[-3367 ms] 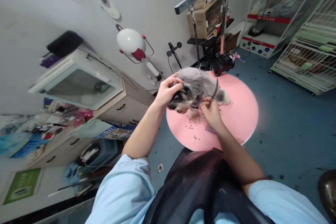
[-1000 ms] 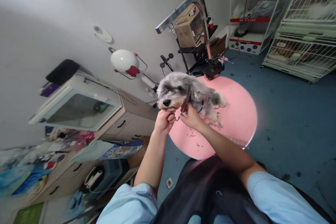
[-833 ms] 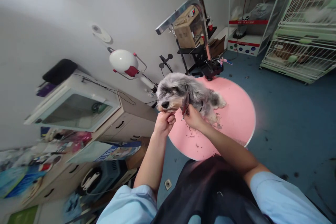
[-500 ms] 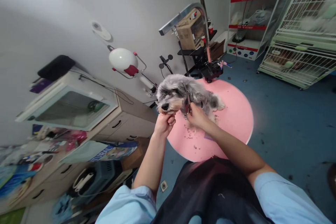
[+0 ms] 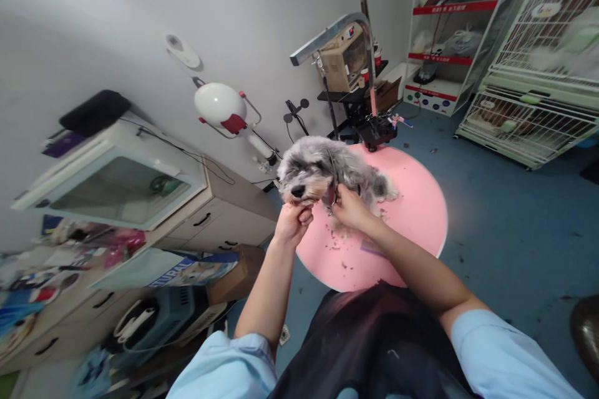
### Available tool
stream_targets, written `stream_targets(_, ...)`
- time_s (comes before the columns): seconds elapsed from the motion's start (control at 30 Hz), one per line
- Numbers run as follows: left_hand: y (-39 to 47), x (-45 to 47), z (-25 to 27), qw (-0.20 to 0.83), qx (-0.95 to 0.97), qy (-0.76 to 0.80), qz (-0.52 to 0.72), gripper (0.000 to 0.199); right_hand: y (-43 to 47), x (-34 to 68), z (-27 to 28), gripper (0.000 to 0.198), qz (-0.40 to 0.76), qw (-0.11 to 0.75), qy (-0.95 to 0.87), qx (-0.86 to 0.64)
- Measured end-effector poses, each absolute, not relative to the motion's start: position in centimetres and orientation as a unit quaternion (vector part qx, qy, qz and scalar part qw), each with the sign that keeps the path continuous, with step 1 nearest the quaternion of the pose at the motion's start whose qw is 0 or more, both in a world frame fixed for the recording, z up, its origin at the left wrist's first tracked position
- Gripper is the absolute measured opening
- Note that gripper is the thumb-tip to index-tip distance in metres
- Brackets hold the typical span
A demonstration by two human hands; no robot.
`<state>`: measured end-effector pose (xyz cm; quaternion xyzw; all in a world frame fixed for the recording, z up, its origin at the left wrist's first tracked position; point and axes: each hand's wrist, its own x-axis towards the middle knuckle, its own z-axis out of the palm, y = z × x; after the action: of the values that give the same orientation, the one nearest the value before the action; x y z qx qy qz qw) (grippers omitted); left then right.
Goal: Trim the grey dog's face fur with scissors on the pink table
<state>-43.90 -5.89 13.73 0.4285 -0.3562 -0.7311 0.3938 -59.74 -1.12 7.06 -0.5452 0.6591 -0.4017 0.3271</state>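
Clenching under the chin of a schnauzer-type dog [image 5: 304, 159] on the pink table [image 5: 418, 196], the left hand [image 5: 292, 224] touches its beard; the right hand [image 5: 350, 207] pinches scissors [image 5: 334, 201] beside its cheek. One bag [image 5: 185, 272] reads “TURAL”.

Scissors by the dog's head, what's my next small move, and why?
Perhaps one small, careful snip with the scissors: your right hand holds them, blades upward, beside the head of the dog, and your left hand, under its chin, should help steady it. I can't tell whether the blades are open.
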Motion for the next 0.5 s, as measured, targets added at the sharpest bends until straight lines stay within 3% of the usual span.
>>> stream_targets(0.2,-5.6,-44.1,14.1,0.404,0.431,-0.367,-0.719,0.025,-2.0,-58.7,4.8,0.028,-0.513,0.392,0.564,-0.514)
stream_targets(0.5,-6.1,-43.2,12.9,0.397,0.406,-0.352,-0.744,0.03,-3.6,-58.0,1.9,0.035,-0.592,0.474,0.51,-0.406)
